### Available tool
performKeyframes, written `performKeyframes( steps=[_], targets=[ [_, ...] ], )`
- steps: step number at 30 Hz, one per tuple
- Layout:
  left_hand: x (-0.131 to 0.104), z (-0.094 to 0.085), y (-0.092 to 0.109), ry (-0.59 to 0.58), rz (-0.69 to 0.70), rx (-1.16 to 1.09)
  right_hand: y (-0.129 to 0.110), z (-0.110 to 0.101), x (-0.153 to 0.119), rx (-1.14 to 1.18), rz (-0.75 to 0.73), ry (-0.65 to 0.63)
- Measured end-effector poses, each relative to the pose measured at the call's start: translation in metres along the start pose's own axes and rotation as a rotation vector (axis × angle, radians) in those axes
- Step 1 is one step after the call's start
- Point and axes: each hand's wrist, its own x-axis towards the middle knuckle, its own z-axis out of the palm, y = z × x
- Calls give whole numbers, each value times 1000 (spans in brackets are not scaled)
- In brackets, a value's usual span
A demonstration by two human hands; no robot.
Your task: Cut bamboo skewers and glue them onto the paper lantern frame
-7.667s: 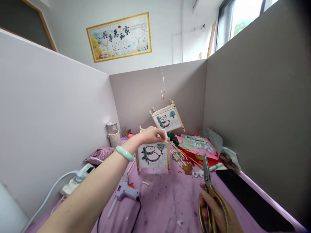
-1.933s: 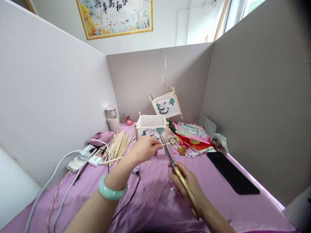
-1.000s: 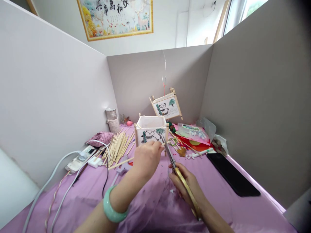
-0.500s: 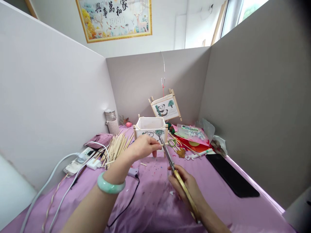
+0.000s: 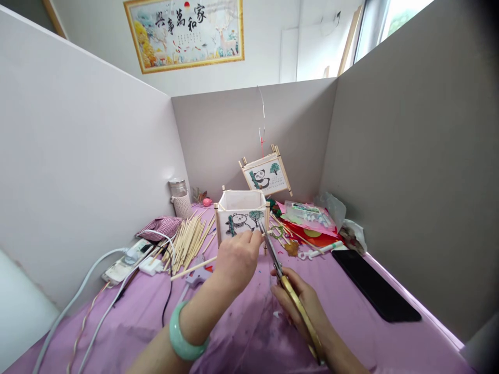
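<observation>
My left hand (image 5: 239, 259), with a pale green bangle on the wrist, is closed round a thin wooden stick (image 5: 194, 268). The stick slants from the lower left up to the right. Gold-handled scissors (image 5: 288, 291) are gripped in my right hand (image 5: 302, 301), their blades pointing up and slightly parted at the stick's right end. Whether the blades touch the stick I cannot tell. Just behind my left hand stands a white box-shaped lantern (image 5: 241, 200) with a stick frame and a drawn panda and tree. Its lower front is partly hidden.
A second panda lantern (image 5: 267, 176) hangs tilted from a wire. Loose sticks (image 5: 191, 241), a purple glue gun (image 5: 199, 275), a power strip (image 5: 127, 265) and a bottle (image 5: 180, 200) lie or stand left. Right are a black phone (image 5: 374, 285) and craft supplies (image 5: 312, 218). Grey panels enclose the table.
My left hand has turned, back upward, and come slightly lower, uncovering the lantern's panda drawing, the stick and the glue gun. The scissors stay in nearly the same place.
</observation>
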Motion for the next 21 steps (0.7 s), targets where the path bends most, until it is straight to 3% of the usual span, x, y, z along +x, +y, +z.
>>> performKeyframes(
  steps=[5, 8, 10, 12, 17, 21],
  targets=[
    [19, -13, -14, -194, -79, -299, 0, 0, 2, -4, 6, 10],
    [32, -22, -28, -419, -158, -644, -2, 2, 2, -24, -14, 23],
    [35, -26, -33, -524, -189, -757, -2, 2, 3, -42, -24, 33],
    [33, -28, -30, -474, -191, -687, -2, 2, 3, -45, -16, 28],
    [9, -20, -5, -147, -197, -234, -1, 1, 2, -24, -22, 7],
    [-2, -8, -1, -59, -109, -68, -2, 2, 1, -36, -22, 14]
  ],
)
